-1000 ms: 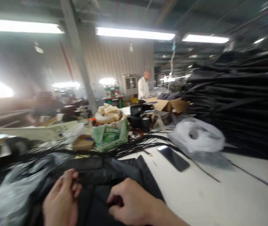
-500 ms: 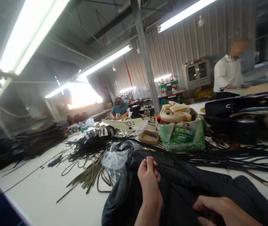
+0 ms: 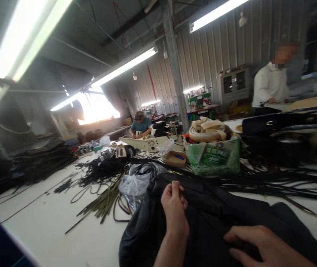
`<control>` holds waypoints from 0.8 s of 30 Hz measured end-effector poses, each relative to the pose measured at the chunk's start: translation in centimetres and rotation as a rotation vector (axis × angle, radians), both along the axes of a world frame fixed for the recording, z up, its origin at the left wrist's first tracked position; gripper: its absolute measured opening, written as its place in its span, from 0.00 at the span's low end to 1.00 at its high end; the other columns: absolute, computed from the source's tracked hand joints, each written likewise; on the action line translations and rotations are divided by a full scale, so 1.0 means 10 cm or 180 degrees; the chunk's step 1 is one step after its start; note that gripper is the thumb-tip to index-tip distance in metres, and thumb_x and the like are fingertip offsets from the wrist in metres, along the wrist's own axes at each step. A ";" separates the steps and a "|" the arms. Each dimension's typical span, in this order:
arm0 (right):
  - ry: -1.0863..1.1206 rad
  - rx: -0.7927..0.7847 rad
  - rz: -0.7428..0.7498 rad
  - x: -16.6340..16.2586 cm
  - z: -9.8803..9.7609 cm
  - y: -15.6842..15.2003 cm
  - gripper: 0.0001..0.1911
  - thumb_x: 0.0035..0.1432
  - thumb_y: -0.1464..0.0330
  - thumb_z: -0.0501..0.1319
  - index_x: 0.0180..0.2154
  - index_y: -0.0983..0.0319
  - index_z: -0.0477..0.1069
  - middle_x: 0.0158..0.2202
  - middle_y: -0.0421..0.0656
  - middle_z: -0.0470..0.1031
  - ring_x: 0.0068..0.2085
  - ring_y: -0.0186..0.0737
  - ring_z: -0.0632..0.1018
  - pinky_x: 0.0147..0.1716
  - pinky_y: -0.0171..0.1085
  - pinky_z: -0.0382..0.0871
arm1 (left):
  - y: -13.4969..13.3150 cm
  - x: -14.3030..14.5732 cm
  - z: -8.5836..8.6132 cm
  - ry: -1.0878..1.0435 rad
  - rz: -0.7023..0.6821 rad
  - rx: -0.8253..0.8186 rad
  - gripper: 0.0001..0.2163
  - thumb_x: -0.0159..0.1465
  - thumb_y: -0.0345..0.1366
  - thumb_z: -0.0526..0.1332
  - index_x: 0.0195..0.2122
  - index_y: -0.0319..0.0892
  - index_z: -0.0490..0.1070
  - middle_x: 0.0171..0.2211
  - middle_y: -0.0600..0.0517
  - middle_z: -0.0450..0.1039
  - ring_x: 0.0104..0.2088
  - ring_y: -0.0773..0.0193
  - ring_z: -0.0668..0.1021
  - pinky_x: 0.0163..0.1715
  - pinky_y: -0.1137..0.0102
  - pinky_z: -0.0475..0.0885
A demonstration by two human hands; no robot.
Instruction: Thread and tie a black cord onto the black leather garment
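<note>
A large piece of black fabric (image 3: 202,230), slightly shiny and creased, is bunched over the front of the table. My left hand (image 3: 174,204) is closed in a fist over its middle, thumb uppermost, gripping the fabric. Lower and to the right, my right hand (image 3: 258,243) is curled with thumb and forefinger around a fold of the same fabric. A crease runs from near the left hand towards the right fingertips. The right hand's other fingers are hidden beneath it. Against the fabric's left side lies a clear plastic bag (image 3: 136,183).
Olive cords (image 3: 104,207) and tangled black cords (image 3: 102,172) cover the white table (image 3: 63,244). Behind the fabric stand a small cardboard box (image 3: 175,159) and a green bag (image 3: 214,157) topped with rolled beige webbing (image 3: 207,130). Two people work farther back.
My right hand has shifted slightly up and left over the fabric. The left hand keeps its grip, and the camera view has moved a little.
</note>
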State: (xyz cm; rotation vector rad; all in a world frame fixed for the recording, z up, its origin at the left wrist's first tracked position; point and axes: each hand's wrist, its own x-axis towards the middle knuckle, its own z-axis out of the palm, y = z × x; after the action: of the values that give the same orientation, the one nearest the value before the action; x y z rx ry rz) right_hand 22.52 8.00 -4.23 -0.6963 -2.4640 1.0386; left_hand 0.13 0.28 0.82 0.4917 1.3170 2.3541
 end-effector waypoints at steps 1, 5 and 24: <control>-0.0069 -0.0180 0.0068 0.04 0.16 -0.07 0.12 0.65 0.60 0.67 0.42 0.48 0.91 0.44 0.44 0.88 0.46 0.52 0.88 0.45 0.40 0.80 | -0.03 0.03 0.03 -0.0001 -0.0005 0.0006 0.39 0.46 0.74 0.82 0.32 0.39 0.76 0.28 0.53 0.71 0.22 0.73 0.63 0.17 0.75 0.57; 0.0079 -0.0755 0.0295 0.11 0.54 -0.24 0.29 0.58 0.69 0.75 0.62 0.52 0.87 0.46 0.41 0.89 0.44 0.46 0.85 0.45 0.38 0.76 | -0.13 0.08 0.11 -0.0199 0.0051 0.0081 0.28 0.53 0.58 0.87 0.36 0.38 0.83 0.31 0.52 0.76 0.24 0.73 0.65 0.19 0.78 0.58; 0.1151 -0.1139 -0.0371 0.02 0.32 -0.11 0.13 0.72 0.73 0.65 0.51 0.63 0.88 0.39 0.44 0.88 0.33 0.37 0.83 0.34 0.32 0.74 | -0.11 -0.03 0.06 -0.0437 -0.0144 -0.0360 0.27 0.31 0.40 0.87 0.33 0.39 0.83 0.29 0.54 0.74 0.27 0.69 0.64 0.15 0.79 0.59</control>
State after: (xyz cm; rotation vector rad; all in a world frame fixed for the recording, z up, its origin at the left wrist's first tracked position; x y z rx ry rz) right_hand 22.71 6.93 -1.04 -0.6765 -1.9305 1.4353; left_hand -0.20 -0.80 1.42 0.3166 1.3517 2.2195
